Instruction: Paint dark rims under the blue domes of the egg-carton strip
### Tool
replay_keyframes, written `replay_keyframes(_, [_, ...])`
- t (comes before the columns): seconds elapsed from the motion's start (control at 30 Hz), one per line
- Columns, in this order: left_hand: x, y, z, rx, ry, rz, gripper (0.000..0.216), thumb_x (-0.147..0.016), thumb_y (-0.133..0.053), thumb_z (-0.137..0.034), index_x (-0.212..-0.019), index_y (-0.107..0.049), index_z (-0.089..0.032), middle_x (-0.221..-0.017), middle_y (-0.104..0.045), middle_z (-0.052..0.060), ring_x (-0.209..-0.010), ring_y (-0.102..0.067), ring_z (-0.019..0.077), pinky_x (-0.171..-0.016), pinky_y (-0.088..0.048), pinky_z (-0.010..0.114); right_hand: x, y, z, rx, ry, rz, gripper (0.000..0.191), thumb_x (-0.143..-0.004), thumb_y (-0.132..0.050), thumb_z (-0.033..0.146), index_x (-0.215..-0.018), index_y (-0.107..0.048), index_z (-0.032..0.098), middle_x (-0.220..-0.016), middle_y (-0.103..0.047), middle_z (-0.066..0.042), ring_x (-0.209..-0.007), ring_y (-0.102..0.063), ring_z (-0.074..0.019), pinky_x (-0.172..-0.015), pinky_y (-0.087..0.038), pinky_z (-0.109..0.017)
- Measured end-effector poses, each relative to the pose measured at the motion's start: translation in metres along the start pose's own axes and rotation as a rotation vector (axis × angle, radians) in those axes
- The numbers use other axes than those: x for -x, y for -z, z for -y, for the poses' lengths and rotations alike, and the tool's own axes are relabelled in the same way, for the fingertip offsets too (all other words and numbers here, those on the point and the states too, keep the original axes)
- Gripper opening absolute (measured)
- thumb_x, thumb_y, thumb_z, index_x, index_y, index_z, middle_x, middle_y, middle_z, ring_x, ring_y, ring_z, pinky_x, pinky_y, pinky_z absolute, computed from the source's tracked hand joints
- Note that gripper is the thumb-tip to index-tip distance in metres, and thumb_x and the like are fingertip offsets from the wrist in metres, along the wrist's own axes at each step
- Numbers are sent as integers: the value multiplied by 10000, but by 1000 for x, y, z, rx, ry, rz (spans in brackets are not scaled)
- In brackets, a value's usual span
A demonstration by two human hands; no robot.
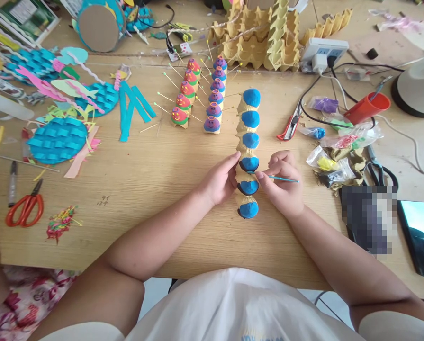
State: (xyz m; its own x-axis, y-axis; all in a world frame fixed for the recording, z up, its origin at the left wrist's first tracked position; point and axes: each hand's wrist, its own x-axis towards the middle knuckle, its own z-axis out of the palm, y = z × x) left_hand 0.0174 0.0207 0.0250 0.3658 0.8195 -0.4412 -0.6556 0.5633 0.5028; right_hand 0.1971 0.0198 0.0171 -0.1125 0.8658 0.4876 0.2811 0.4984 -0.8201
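Six blue bumps [252, 97] are painted on the egg-box strip [250, 140], mid-frame on the bench [144, 189]. Its side is held by the bent fingers [233, 163] of the left hand [219, 182]; a thin brush [281, 178] is pinched in the right hand [284, 189]. The strip is best kept still, the tip moved slowly.

Desk [155, 180]: light wood-grain surface, matt and smooth. Egg-carton strip [249, 166]: moulded paper pulp, rough and fibrous at the bare tan edges. Its domes are coated in matt blue paint, with dark paint at some lower rims. Brush [283, 178]: thin, smooth teal handle. Stacked egg trays [265, 38]: unpainted pulp, rough. Scissors [23, 208]: glossy orange plastic handles, metal blades. Cup [366, 108]: smooth red plastic. Bag [350, 139]: clear, glossy, crinkled film. Woven disc [57, 140]: matt blue paper strips.
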Motion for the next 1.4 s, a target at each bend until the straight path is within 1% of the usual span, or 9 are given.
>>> replay_keyframes(0.17, [0,1,5,-16,-69,19,269,-1031,-729,-434,-936,-752,-183,-824,-788,16,-739,-759,157,-720,-590,266,1,1,0,-28,31,6,359,-955,-799,525,-738,-678,266,-876,-526,-31,-881,-580,-225,-838,-542,-478])
replay_keyframes(0.27, [-1,2,7,-48,-131,2,251,-992,-784,-428,-923,-742,-190,-841,-789,14,-765,-766,158,-724,-583,265,0,0,1,-1,36,6,349,-960,-794,522,-747,-682,269,-875,-528,-35,-887,-584,-228,-834,-547,-474])
replay_keyframes(0.37, [-1,3,9,-79,-164,-21,274,-960,-825,-448,-902,-727,-199,-837,-781,6,-743,-758,159,-713,-579,275,0,0,1,35,18,4,351,-961,-786,525,-747,-675,271,-857,-527,-33,-894,-587,-233,-840,-554,-479])
replay_keyframes(0.5, [-1,3,11,-104,-210,-44,281,-943,-849,-442,-880,-717,-201,-802,-767,-12,-656,-712,132,-644,-540,255,0,0,1,1,26,27,331,-958,-792,502,-752,-675,272,-870,-535,-34,-877,-582,-231,-829,-554,-480])
replay_keyframes(0.63, [1,2,12,-128,-228,-53,284,-938,-857,-417,-839,-711,-194,-758,-750,-24,-615,-675,111,-586,-487,229,2,1,2,-15,52,51,293,-949,-810,444,-750,-679,273,-893,-553,-40,-871,-583,-226,-822,-559,-472])
replay_keyframes(0.8, [2,-1,12,-150,-222,-52,301,-926,-876,-426,-834,-717,-187,-758,-754,-14,-639,-686,113,-634,-510,233,1,1,1,22,19,49,286,-954,-803,438,-762,-678,268,-884,-555,-40,-869,-586,-230,-823,-568,-475])
replay_keyframes(1.03, [2,-2,11,-161,-216,-58,284,-945,-860,-404,-811,-731,-189,-756,-760,-9,-641,-686,120,-634,-496,246,2,1,2,12,28,50,300,-948,-798,464,-752,-669,277,-876,-557,-43,-868,-582,-231,-815,-569,-476])
replay_keyframes(1.17, [2,-1,13,-166,-242,-16,277,-942,-863,-405,-817,-748,-187,-748,-752,-7,-666,-688,122,-647,-496,243,2,0,2,-1,40,41,301,-969,-789,452,-763,-666,271,-887,-561,-43,-863,-587,-229,-828,-566,-482])
replay_keyframes(1.4, [1,2,16,-202,-257,-16,290,-912,-892,-426,-812,-749,-193,-753,-738,-18,-715,-692,126,-712,-522,249,2,0,2,5,24,37,386,-966,-763,552,-736,-633,271,-887,-554,-49,-895,-604,-244,-848,-568,-485])
